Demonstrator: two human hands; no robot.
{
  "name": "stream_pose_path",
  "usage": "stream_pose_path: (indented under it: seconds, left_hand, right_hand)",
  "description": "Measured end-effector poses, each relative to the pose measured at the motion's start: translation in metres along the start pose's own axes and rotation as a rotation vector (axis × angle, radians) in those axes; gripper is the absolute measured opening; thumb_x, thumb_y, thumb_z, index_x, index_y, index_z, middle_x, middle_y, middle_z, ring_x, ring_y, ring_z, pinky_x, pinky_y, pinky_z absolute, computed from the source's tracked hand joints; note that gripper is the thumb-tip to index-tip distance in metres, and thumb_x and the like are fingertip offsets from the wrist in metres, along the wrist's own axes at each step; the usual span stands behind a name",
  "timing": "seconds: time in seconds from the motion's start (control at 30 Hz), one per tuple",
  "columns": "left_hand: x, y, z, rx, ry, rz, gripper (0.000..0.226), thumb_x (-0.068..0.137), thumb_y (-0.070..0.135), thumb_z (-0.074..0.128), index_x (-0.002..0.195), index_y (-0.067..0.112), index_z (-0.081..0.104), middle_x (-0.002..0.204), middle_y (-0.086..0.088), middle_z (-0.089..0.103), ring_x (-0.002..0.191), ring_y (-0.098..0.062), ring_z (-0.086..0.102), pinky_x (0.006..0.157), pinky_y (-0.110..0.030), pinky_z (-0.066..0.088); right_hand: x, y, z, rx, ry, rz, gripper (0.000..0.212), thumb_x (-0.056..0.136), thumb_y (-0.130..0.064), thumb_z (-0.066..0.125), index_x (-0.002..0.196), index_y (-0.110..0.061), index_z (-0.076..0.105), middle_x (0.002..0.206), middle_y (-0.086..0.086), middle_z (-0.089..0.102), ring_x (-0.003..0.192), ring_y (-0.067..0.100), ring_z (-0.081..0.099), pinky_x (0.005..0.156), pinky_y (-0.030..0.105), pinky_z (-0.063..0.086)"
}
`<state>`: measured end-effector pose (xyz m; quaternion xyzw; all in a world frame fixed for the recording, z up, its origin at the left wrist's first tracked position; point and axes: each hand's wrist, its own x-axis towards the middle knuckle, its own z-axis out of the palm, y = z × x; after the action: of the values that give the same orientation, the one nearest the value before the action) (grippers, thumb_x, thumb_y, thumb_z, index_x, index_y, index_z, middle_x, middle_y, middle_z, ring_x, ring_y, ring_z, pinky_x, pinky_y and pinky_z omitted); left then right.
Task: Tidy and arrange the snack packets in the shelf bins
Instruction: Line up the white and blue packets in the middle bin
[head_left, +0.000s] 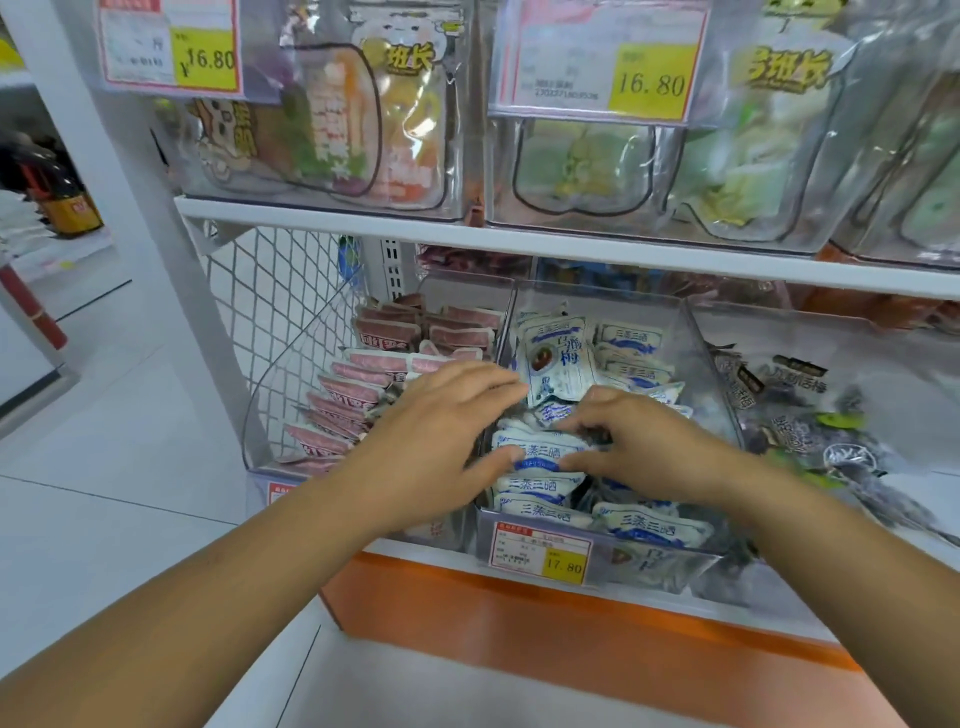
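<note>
**Progress.** Take the middle bin (698, 338) as your reference. Inside it, the white-and-blue snack packets (631, 371) are only partly ordered. Those toward its front wall stand on edge in overlapping rows. Those toward its rear lie loose at mixed angles, and one tall packet (558, 358) stands tilted near its left wall. Judge this bin as roughly half done.

In the bin to the left of the middle bin, the pink packets (363, 387) already sit in leaning rows and appear to need little. In the bin to its right, the dark packets (795, 421) lie in a heap and appear untouched. The price label (540, 556) on the front wall of the middle bin reads 17.80.

**Hand pose.** Both your forearms reach in from in front of the middle bin, and both hands work over its left half.

- Your left hand (441, 431) lies palm down with the fingers straight, reaching across the bin's left wall toward the tall packet. Its thumb rests on the row packet (535, 449) near the bin's centre. It grips nothing.
- Your right hand (644, 441) is curled, with thumb and fingers pinching the same row packet from the right.

**Remaining work.** As judged from this layout, seat the row packet in line, stand the rear packets up, then sort the right-hand bin.
</note>
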<state>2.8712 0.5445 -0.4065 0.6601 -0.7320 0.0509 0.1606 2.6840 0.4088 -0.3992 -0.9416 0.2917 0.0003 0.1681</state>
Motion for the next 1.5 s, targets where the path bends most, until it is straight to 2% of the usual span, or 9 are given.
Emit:
stream_pose_path:
  seconds: [0.27,0.37,0.6,0.77,0.9,1.07,1.13,1.23,1.5]
  left_hand:
    - [0.032,-0.002,0.011,0.174,-0.126,0.134,0.048,0.099,0.046,0.032,0.143,0.031,0.039,0.134,0.016,0.05,0.128,-0.01,0.03,0.109,-0.034,0.015]
    - [0.029,-0.005,0.015,0.145,-0.116,0.121,0.046,0.098,0.044,0.032,0.141,0.031,0.045,0.131,0.017,0.051,0.126,-0.008,0.026,0.103,-0.031,0.017]
    - [0.026,-0.008,0.024,0.077,-0.027,0.117,0.04,0.091,0.039,0.043,0.125,0.029,0.062,0.114,0.018,0.06,0.114,-0.008,0.036,0.091,-0.027,0.024]
    - [0.023,-0.007,0.026,0.014,-0.017,0.104,0.041,0.092,0.039,0.043,0.129,0.029,0.058,0.123,0.017,0.056,0.122,-0.01,0.038,0.098,-0.032,0.03]
    - [0.021,-0.006,0.027,-0.065,-0.014,0.055,0.043,0.097,0.041,0.044,0.139,0.034,0.046,0.138,0.02,0.045,0.135,-0.003,0.026,0.111,-0.031,0.02]
    - [0.017,-0.005,0.022,-0.152,-0.013,0.011,0.051,0.094,0.049,0.049,0.143,0.036,0.04,0.151,0.02,0.031,0.143,0.001,0.011,0.12,-0.033,0.009]
    - [0.013,-0.008,0.02,-0.152,0.025,0.009,0.05,0.092,0.052,0.053,0.139,0.037,0.045,0.149,0.019,0.034,0.143,-0.001,0.013,0.12,-0.035,0.012]
    - [0.007,-0.014,0.018,-0.117,0.062,0.017,0.045,0.089,0.054,0.055,0.131,0.037,0.054,0.145,0.018,0.041,0.142,-0.005,0.021,0.118,-0.038,0.017]
    - [0.003,0.013,0.019,-0.085,0.105,0.164,0.041,0.087,0.05,0.049,0.115,0.026,0.068,0.124,0.011,0.061,0.124,-0.01,0.046,0.106,-0.036,0.036]
  right_hand:
    - [0.001,0.007,-0.026,0.123,-0.126,-0.004,0.021,0.091,-0.043,0.06,0.109,-0.038,0.069,0.095,-0.02,0.065,0.086,-0.003,0.061,0.077,0.017,0.049]
    - [0.023,0.015,-0.052,0.181,0.137,0.15,0.02,0.093,-0.042,0.057,0.108,-0.035,0.067,0.106,-0.016,0.068,0.087,0.004,0.064,0.074,0.018,0.048]
    - [0.078,0.017,-0.026,0.098,0.065,0.461,0.086,0.074,-0.058,0.073,0.138,-0.015,0.034,0.115,0.002,0.06,0.091,0.02,0.062,0.082,0.036,0.053]
    - [0.061,0.018,-0.036,0.309,0.22,0.409,0.058,0.077,-0.028,0.08,0.12,-0.021,0.042,0.112,-0.003,0.054,0.074,0.009,0.056,0.055,0.025,0.046]
    - [0.036,0.014,-0.045,0.429,0.459,0.383,0.065,0.074,-0.024,0.083,0.127,-0.02,0.046,0.121,-0.003,0.054,0.082,0.013,0.056,0.055,0.02,0.042]
    - [-0.019,-0.004,-0.048,0.652,0.641,0.296,0.02,0.074,-0.027,0.081,0.081,-0.02,0.063,0.059,-0.016,0.066,0.048,-0.005,0.057,0.047,0.01,0.04]
    - [-0.037,-0.011,-0.046,0.786,0.732,0.247,0.017,0.073,-0.024,0.081,0.077,-0.025,0.065,0.066,-0.019,0.07,0.057,-0.005,0.064,0.056,0.016,0.048]
    - [-0.057,-0.019,-0.041,0.848,0.707,0.194,0.023,0.07,-0.018,0.083,0.086,-0.026,0.069,0.081,-0.012,0.074,0.073,0.004,0.07,0.066,0.02,0.055]
    - [-0.084,-0.009,-0.044,0.554,0.507,0.223,0.021,0.066,-0.019,0.086,0.079,-0.025,0.071,0.065,-0.006,0.071,0.049,0.011,0.054,0.042,0.017,0.036]
